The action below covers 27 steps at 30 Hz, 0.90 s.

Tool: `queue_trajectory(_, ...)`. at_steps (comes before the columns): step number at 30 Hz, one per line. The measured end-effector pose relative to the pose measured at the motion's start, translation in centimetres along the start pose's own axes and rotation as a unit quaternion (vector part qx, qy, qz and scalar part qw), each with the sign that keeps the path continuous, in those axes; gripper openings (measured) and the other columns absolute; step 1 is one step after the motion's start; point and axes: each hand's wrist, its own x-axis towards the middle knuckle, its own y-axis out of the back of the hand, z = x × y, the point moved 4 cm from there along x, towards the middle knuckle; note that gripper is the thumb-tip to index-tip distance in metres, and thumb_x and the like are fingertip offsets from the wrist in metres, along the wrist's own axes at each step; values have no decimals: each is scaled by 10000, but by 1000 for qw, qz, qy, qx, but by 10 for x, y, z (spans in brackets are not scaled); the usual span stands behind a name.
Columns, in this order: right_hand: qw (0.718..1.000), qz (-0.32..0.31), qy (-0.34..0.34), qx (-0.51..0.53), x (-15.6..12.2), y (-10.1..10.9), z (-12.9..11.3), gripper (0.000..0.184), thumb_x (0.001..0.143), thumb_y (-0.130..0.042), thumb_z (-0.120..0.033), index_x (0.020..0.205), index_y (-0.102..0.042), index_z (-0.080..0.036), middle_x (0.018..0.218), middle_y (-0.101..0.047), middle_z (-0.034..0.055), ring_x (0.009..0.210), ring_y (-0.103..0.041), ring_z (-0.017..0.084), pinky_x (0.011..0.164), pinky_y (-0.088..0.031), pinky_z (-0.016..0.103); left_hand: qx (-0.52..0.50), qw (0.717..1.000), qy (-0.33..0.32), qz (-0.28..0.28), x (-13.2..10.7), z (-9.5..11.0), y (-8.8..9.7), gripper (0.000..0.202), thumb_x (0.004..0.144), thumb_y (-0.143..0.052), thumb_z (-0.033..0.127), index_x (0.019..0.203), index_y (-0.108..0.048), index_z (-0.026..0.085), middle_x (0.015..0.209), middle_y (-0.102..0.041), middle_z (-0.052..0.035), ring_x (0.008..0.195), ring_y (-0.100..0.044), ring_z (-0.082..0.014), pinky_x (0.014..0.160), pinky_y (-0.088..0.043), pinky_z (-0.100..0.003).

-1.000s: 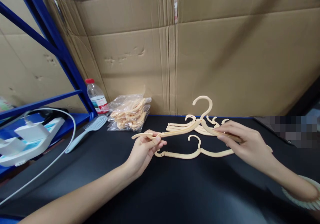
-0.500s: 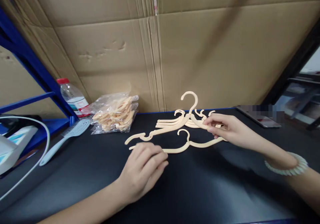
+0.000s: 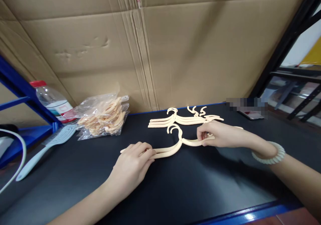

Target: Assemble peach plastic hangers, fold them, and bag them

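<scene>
Two cream-coloured clothes hangers (image 3: pixel 167 153) lie on the black table in front of me, one against the other, their hooks side by side and pointing left. My left hand (image 3: pixel 132 164) has its fingers closed over the left arms of this pair, hiding most of that end. On the right arm, my right hand (image 3: pixel 222 134) pinches the hangers between thumb and fingers, a pale bracelet on its wrist. Behind them sits a neat stack of several like hangers (image 3: pixel 160 123). Loose hook pieces (image 3: pixel 197 112) rest at the stack's right side.
Clear plastic bags (image 3: pixel 102 116) with cream parts are piled at the back left. Beside them are a bottle with a red cap (image 3: pixel 54 99), a light blue hairbrush (image 3: pixel 50 148) and a white cable (image 3: pixel 23 144). A phone (image 3: pixel 252 114) lies back right. Cardboard (image 3: pixel 200 51) walls the rear.
The hanger in my right hand has come down from its raised, tilted position onto the front hanger. My left hand has closed over their left arms. The view has shifted to the right.
</scene>
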Motion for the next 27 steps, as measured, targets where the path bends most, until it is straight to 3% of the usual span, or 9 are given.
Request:
queue_trajectory(6,997,0,-7,-79,0,-5,8,95,683,-592,-85,700,-624,-173,780,-605,13,729,-539,146,652,-381,241,-11,1000,9,-21,0,-3,-4,215,928,-422,188,1041,-601,229,1032,-617,-54,876,-580,-208,747,-466,-356)
queue_trajectory(13,996,7,-19,-92,0,-2,7,205,714,-654,-140,915,-616,-159,898,-578,43,753,-508,153,634,-372,238,-35,999,27,-21,4,-7,-6,256,945,-379,212,1054,-610,220,1054,-642,-51,921,-609,-205,788,-512,-348)
queue_trajectory(27,996,54,-16,-72,7,1,10,72,732,-596,-99,781,-604,-151,789,-593,27,701,-486,133,599,-338,230,-54,997,39,44,9,-22,-12,253,935,-403,254,1024,-638,228,1041,-668,-51,914,-649,-186,780,-548,-300)
